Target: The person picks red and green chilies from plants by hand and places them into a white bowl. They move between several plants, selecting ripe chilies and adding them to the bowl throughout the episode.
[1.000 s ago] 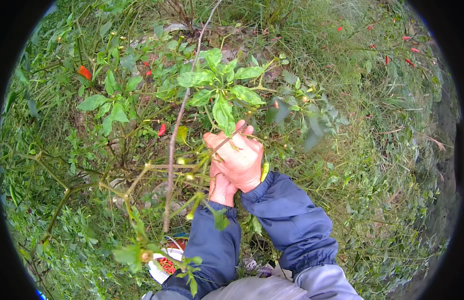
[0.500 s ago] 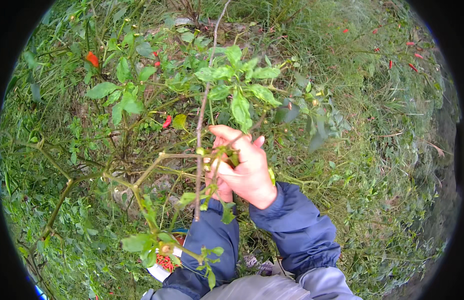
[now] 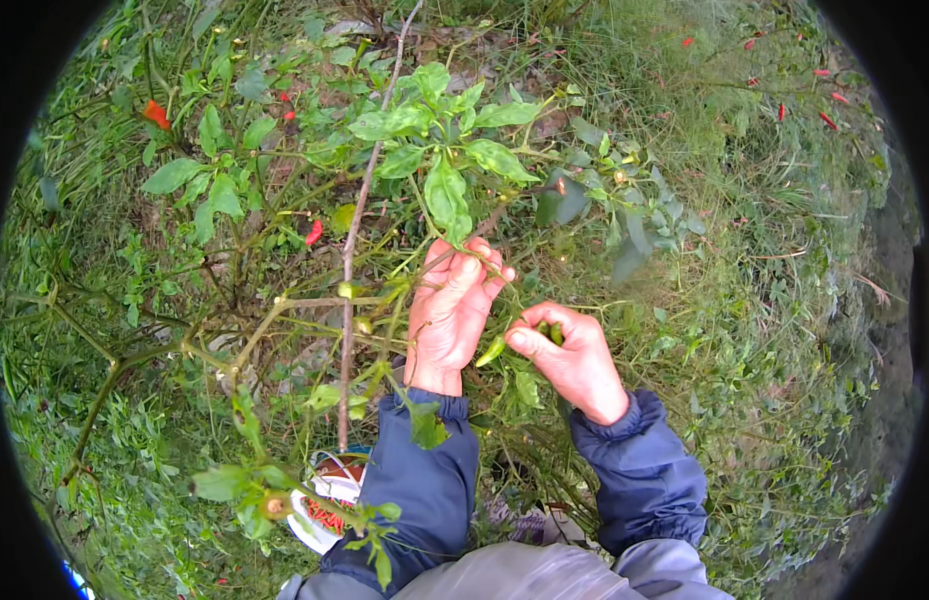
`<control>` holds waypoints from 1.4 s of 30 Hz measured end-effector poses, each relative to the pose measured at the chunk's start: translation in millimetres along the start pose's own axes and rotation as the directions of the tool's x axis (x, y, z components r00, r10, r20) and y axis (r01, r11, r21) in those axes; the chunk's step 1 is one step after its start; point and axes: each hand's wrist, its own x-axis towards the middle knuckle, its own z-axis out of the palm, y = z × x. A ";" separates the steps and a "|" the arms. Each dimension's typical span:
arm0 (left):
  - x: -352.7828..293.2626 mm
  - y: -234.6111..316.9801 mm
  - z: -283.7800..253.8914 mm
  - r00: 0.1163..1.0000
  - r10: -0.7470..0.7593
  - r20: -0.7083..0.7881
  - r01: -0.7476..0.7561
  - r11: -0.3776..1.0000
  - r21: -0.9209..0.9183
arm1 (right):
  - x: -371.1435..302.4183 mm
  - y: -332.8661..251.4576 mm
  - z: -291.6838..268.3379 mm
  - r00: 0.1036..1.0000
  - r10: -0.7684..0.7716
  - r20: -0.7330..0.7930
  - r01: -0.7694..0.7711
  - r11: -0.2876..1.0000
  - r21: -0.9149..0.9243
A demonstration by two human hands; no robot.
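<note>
My left hand (image 3: 447, 325) reaches up into a chili plant, palm toward me, and its fingertips pinch a thin green stem (image 3: 482, 261) just below a leafy tip (image 3: 447, 195). To its right, my right hand (image 3: 575, 365) is closed around green chilies (image 3: 553, 332), some of which show between thumb and fingers. Another pale green chili (image 3: 492, 350) sticks out between the two hands. How many chilies lie inside the right hand is hidden.
A bare stick (image 3: 357, 220) slants upright left of my hands. Forked branches (image 3: 115, 365) spread at left. A white container (image 3: 320, 520) with red chilies stands beside my left sleeve. Red chilies (image 3: 315, 233) hang on plants around; grass covers the right side.
My hands were close together, the right partly covering the left. My right hand has drawn away to the right and down with green chilies; the branches have shifted slightly left in view.
</note>
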 end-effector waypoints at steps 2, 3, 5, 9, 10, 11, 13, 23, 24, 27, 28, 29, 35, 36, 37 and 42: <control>1.1 -1.4 1.3 0.999 0.010 -0.033 -0.007 0.998 0.070 | 1.9 6.9 5.8 0.998 0.046 0.042 -0.045 0.999 -0.019; 0.9 -2.0 2.4 0.999 0.016 -0.050 -0.010 0.995 0.103 | 1.8 8.4 7.4 0.987 0.133 0.092 -0.146 0.977 0.154; 1.7 0.7 3.9 1.000 -0.017 0.001 0.017 0.989 0.149 | 0.7 8.9 9.3 0.930 0.303 0.211 -0.366 0.828 0.426; -1.1 0.7 9.2 0.989 -0.143 -0.032 0.147 0.950 0.275 | -3.5 6.8 8.2 0.926 0.348 0.147 -0.375 0.809 0.453; -0.8 -0.1 9.8 0.981 -0.176 -0.082 0.194 0.920 0.339 | -3.9 7.2 8.2 0.935 0.341 0.099 -0.351 0.841 0.411; -1.0 -1.4 10.8 0.968 -0.209 -0.140 0.249 0.878 0.409 | -3.9 8.1 8.5 0.943 0.323 0.076 -0.321 0.835 0.447; -2.0 -6.0 12.4 0.971 -0.175 -0.164 0.229 0.877 0.423 | -1.6 11.5 9.7 0.930 0.368 0.002 -0.327 0.823 0.465; -3.8 -10.4 19.0 0.968 -0.143 -0.207 0.209 0.915 0.345 | 10.2 28.3 17.0 0.974 0.225 0.027 -0.215 0.881 0.422; -4.1 -10.1 18.9 0.969 -0.141 -0.205 0.205 0.919 0.336 | 9.3 27.5 16.6 0.982 0.188 0.012 -0.178 0.910 0.375; -4.3 -10.3 16.4 0.962 -0.162 -0.219 0.227 0.920 0.319 | 6.9 21.7 12.3 0.997 0.080 0.004 -0.079 0.968 0.239; -4.2 -12.0 15.5 0.962 -0.127 -0.243 0.206 0.920 0.334 | 5.2 18.8 9.9 0.999 0.048 0.009 -0.049 0.979 0.196; -4.0 -12.3 14.1 0.954 -0.087 -0.287 0.198 0.900 0.387 | 3.5 16.1 7.8 0.995 -0.095 0.032 0.092 0.992 0.092; -2.7 -15.5 13.4 0.933 0.050 -0.357 0.161 0.829 0.535 | -10.0 8.4 1.0 0.920 -0.189 0.344 -0.171 0.594 0.786; -3.0 -14.2 14.2 0.939 0.033 -0.341 0.174 0.812 0.557 | -13.2 8.7 0.2 0.934 -0.182 0.307 -0.199 0.450 0.871; -4.5 -13.8 15.7 0.943 0.031 -0.333 0.165 0.822 0.545 | -13.7 9.4 -2.5 0.913 -0.246 0.325 -0.260 0.263 0.929; -32.2 -13.1 27.0 0.966 0.188 -0.175 -0.038 0.778 0.627 | -50.5 4.7 -19.0 0.885 -0.205 0.418 -0.435 -0.049 0.899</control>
